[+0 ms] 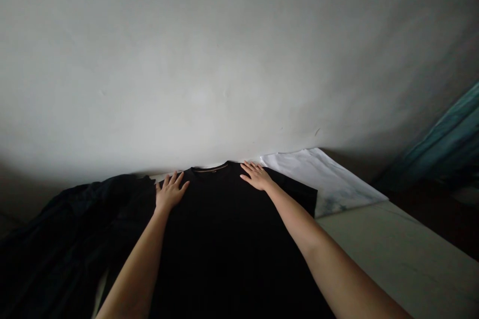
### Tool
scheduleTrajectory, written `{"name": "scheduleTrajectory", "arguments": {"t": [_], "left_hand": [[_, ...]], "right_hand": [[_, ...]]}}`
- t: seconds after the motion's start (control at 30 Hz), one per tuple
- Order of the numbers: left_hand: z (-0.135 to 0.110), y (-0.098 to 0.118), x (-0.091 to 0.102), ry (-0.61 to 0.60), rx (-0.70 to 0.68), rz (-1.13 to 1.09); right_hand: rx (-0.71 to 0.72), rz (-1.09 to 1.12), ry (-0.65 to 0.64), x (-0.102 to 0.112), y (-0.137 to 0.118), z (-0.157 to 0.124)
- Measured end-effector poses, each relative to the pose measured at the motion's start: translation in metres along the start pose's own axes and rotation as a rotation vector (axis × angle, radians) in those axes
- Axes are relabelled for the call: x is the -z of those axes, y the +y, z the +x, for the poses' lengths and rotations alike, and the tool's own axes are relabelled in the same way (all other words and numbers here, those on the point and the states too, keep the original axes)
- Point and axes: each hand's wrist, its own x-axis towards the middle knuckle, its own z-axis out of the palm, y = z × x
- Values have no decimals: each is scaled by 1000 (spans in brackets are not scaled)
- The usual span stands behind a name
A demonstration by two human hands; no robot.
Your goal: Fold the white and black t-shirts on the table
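While my left hand (170, 192) and right hand (255, 176) lie open and flat, holding nothing, at 11 and 1 o'clock, one black T-shirt (224, 239) lies beneath, long axis running from 12 o'clock collar (210, 169) to 6 o'clock, both hands about equally near.

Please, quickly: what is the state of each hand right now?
Left hand: open, flat on the black T-shirt, holding nothing.
Right hand: open, flat on the black T-shirt, holding nothing.

dim white wall (224, 60), teal curtain (434, 139)
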Motion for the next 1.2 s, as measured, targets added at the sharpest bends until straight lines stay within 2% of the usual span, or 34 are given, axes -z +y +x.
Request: {"name": "scheduleTrajectory", "arguments": {"t": [0.1,0.17,0.27,0.37,0.5,0.6,0.7,0.83,1.2], "left_hand": [[0,1,3,-2,-4,-2],[-2,5,9,-5,1,16],[-11,17,24,76,-1,117],[-32,41,36,183,-46,186],[-81,76,35,163,-109,62],[-121,86,28,63,-169,3],[-149,78,23,-2,-163,14],[-167,51,25,-31,-138,35],[-204,-46,36,-51,-148,119]], "right_hand": [[-32,-12,-51,8,-6,0],[-103,-27,-90,17,-20,-1],[-238,-33,-115,27,-60,-7],[-315,34,-75,25,-116,-24],[-106,183,69,6,-182,-67],[-83,230,52,-6,-202,-102],[-97,213,67,-10,-197,-129],[-91,161,54,-7,-170,-153],[-226,-13,29,7,-56,-221]]}}
